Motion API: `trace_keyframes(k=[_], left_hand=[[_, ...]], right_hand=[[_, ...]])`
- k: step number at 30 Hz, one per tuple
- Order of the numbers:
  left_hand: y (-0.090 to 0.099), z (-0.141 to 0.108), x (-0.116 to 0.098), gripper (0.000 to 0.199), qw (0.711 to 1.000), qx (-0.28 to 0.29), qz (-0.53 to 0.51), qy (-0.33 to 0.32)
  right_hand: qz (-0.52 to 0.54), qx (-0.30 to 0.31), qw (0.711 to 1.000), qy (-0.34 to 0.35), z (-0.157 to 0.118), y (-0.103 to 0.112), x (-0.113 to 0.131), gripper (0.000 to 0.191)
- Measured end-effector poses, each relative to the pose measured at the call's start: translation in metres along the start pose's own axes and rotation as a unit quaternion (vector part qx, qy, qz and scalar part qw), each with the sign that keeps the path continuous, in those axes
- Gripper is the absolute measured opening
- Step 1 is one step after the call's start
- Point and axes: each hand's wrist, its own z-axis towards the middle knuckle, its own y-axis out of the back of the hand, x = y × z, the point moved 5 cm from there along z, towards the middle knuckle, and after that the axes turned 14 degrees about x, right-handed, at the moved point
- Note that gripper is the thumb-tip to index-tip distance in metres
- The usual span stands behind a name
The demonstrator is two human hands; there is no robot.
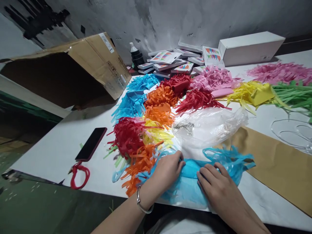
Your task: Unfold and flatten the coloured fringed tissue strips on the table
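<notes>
A blue fringed tissue-paper piece (191,167) lies at the table's front edge, its cut strips spreading out at both ends. My left hand (169,167) is closed on the left part of its solid middle band, thumb and fingers together. On the right part of the same band, my right hand (215,180) presses with bent fingers. Pale blue, see-through material (187,191) hangs below the band towards my lap; whether it is paper or plastic I cannot tell. Just behind lies a crumpled clear plastic bag (209,125) with small shiny bits inside.
Orange fringes (141,159), red fringes (129,136) and other coloured bundles crowd the middle. A phone (91,144) with a red strap lies left. An open cardboard box (97,61), flat printed boxes (168,58) and a white box (251,48) stand behind. Brown card (275,162) lies right.
</notes>
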Motion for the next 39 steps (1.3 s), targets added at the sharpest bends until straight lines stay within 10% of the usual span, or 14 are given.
trace_keyframes(k=[7, 18, 34, 39], left_hand=[[0.003, -0.041, -0.024, 0.020, 0.957, -0.185, 0.092, -0.204], [-0.019, -0.045, -0.028, 0.022, 0.934, -0.197, 0.093, -0.282], [-0.018, -0.024, -0.013, 0.015, 0.990, -0.100, 0.077, -0.062], [-0.019, -0.019, -0.015, 0.012, 0.987, -0.112, 0.090, -0.077]], right_hand=[[0.018, -0.052, 0.998, -0.037, -0.001, 0.008, -0.004, 0.036], [0.012, -0.039, 0.999, -0.023, -0.007, 0.012, 0.004, 0.047], [-0.022, 0.034, 0.979, -0.202, -0.005, 0.002, -0.024, 0.031], [-0.017, -0.044, 0.986, -0.158, -0.002, 0.011, -0.016, 0.017]])
